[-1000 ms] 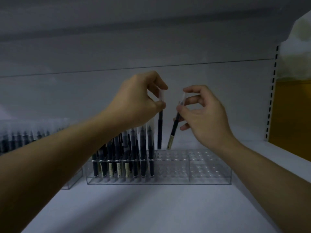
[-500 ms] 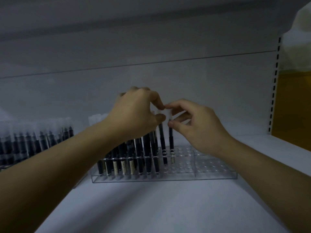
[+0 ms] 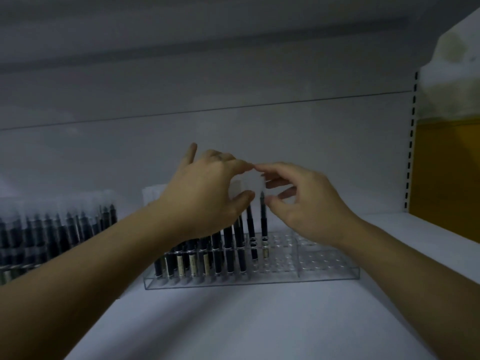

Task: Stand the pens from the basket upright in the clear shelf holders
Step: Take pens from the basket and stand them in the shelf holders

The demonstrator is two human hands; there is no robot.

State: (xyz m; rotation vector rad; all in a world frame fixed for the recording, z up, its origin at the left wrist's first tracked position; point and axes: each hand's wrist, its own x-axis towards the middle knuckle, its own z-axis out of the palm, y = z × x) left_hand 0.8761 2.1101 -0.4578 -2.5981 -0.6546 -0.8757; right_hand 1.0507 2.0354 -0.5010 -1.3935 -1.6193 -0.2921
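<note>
Pens [image 3: 52, 229] fill a side holder [image 3: 15, 268] at far left. The left hand [image 3: 207, 193] hovers over packed rows [image 3: 202, 258] in the clear holder [image 3: 324, 271] on the shelf [image 3: 233, 320]; whether its curved fingers [image 3: 233, 162] grip anything cannot be told. The right hand [image 3: 306, 206] pinches a pen [image 3: 264, 224] standing upright there.

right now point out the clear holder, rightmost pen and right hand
clear holder [image 3: 327, 258], head view, empty right section
rightmost pen [image 3: 264, 223], head view, dark barrel
right hand [image 3: 311, 206], head view, back of hand

Dark pens [image 3: 228, 255] upright in left half of clear holder [image 3: 327, 261].
</note>
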